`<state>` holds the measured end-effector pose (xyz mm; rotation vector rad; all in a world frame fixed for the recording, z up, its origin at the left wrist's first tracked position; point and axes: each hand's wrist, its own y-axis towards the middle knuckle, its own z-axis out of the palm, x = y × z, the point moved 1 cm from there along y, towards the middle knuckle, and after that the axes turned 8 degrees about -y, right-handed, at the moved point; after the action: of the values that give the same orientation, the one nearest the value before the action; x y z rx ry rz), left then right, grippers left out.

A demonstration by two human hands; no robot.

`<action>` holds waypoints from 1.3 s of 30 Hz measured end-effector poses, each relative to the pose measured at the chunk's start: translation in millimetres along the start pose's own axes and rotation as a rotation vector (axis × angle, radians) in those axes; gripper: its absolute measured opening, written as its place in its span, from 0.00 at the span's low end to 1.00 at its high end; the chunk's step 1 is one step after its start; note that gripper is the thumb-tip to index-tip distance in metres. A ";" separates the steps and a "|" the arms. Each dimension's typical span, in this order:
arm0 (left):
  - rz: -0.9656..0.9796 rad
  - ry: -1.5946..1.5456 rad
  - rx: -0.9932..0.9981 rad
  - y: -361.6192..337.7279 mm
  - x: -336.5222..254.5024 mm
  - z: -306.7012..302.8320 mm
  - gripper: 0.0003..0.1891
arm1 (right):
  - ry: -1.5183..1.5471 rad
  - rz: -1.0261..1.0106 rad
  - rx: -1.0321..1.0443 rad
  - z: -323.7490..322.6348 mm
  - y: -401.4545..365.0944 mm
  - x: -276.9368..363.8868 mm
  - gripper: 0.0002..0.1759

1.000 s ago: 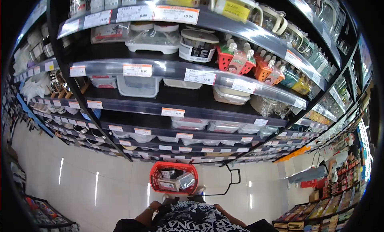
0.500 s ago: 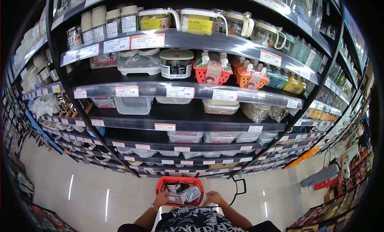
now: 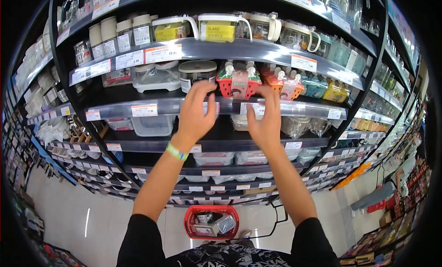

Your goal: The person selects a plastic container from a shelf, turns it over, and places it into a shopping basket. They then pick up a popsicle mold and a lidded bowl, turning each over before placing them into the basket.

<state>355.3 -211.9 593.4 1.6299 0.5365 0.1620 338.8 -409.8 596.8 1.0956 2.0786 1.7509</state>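
Both of my hands are raised to the shelf, one on each side of a red and green watermelon-patterned container set with white knobs and a printed sleeve. My left hand, a green band at its wrist, has its fingers apart and overlaps a clear round-cornered canister with a pale lid. My right hand is also open; its fingertips come close to the right side of the watermelon set, where an orange set stands. Nothing shows in either palm.
A red shopping basket with several boxed and clear items stands on the floor below me. Glass seasoning boxes line the shelf above. Priced shelf edges run across in front. A person is at far right.
Both hands have risen from beside the basket up to the shelf with the watermelon-patterned set, and their fingers are spread around it. The basket has kept its contents.
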 end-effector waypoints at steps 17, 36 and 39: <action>0.041 0.205 -0.049 -6.9 54.9 48.7 0.25 | 0.227 0.205 -0.122 48.7 16.1 -49.8 0.37; 0.040 0.079 -0.215 -19.4 63.9 47.6 0.26 | -0.070 -0.098 -0.017 33.4 25.8 -35.9 0.39; 0.026 0.103 -0.196 -18.5 61.7 44.1 0.26 | -0.115 -0.114 -0.103 3.9 11.7 -17.1 0.42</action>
<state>423.1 -224.3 556.6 1.4438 0.5601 0.3102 357.8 -417.8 601.4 1.0039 1.9214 1.6796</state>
